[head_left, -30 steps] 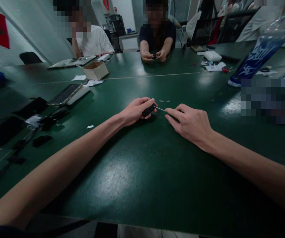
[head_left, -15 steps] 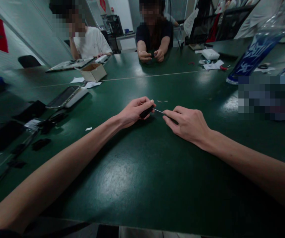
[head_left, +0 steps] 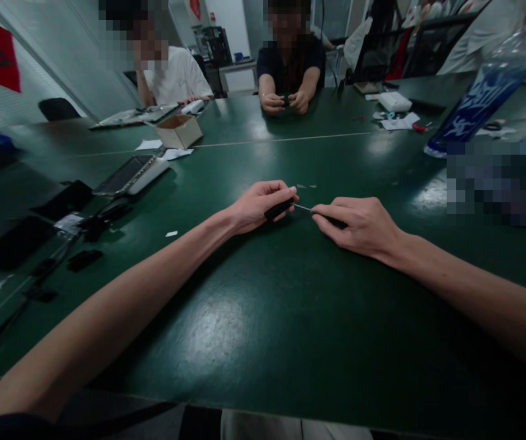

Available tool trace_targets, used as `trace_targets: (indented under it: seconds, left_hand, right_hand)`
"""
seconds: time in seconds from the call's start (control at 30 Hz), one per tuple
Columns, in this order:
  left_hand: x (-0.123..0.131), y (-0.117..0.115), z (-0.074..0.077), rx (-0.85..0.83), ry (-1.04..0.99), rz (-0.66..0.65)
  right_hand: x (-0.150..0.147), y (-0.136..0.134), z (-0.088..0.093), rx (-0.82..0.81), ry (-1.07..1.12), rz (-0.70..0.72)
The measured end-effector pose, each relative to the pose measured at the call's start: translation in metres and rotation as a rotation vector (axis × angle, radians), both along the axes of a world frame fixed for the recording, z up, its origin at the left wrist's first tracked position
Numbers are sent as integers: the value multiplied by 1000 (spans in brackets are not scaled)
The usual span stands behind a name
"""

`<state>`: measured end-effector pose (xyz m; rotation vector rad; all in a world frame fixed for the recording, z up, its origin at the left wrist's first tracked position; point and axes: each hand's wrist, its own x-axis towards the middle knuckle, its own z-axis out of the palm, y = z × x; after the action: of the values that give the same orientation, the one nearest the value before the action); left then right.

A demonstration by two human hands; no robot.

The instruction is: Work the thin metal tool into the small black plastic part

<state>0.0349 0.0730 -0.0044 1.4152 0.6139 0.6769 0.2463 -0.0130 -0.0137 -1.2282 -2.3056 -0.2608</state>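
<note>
My left hand (head_left: 263,205) is closed around a small black object (head_left: 279,209), its thumb pressed along the top; what kind of thing it is I cannot make out. From the right, my right hand (head_left: 361,223) pinches a slim screwdriver (head_left: 303,208) with a thin metal shaft. Part of a dark handle shows beneath the right fingers. The shaft points left and its end meets the black object at the left fingertips, where the exact contact is hidden. Both hands are just above the green table (head_left: 263,318).
Dark boxes (head_left: 6,250) and a tablet-like device (head_left: 125,174) lie to the left, with an open carton (head_left: 179,131) behind. A blue-labelled bottle (head_left: 478,110) stands at right. Across the table sit two people; one person's hands (head_left: 285,102) hold something small and dark.
The whole view has shifted slightly, so everything appears a little further right. More dark handle shows under my right fingers. Both hands keep their holds.
</note>
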Motion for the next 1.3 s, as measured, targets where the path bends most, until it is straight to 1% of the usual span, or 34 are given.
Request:
trace_targets:
  seconds: [0.13, 0.17, 0.2, 0.23, 0.3, 0.4, 0.43, 0.5, 0.73, 1.07, 1.2, 1.3]
  left_hand:
    - [2, 4, -2, 20, -8, -7]
    - [2, 4, -2, 23, -9, -5]
    - [3, 5, -3, 23, -8, -6]
    - [2, 5, -2, 21, -9, -9]
    - [1, 4, -2, 22, -24, -10]
    - [0, 4, -3, 23, -49, -11]
    - [0, 4, -3, 22, -52, -11]
    - [0, 4, -4, 19, -48, -10]
    - [2, 2, -2, 18, 26, 9]
    - [3, 6, -5, 33, 28, -3]
    - [4, 6, -7, 69, 64, 34]
    - [3, 4, -7, 123, 106, 51]
  right_hand:
    - [-17, -10, 5, -4, -145, 248]
    - [-23, -11, 5, -4, -165, 279]
    - [-26, -12, 5, 9, -159, 276]
    - [-28, -12, 4, 18, -139, 237]
    - [-26, -9, 2, 35, -74, 98]
    - [-13, -2, 0, 34, -24, -118]
    - [-9, -1, 0, 29, -27, -164]
    - [-3, 1, 1, 19, -39, -210]
    - [-7, -1, 3, 9, -56, -193]
    - [-12, -4, 3, 1, -96, -249]
    - [-15, -7, 4, -8, -92, -271]
    - [-13, -7, 4, -44, -81, -225]
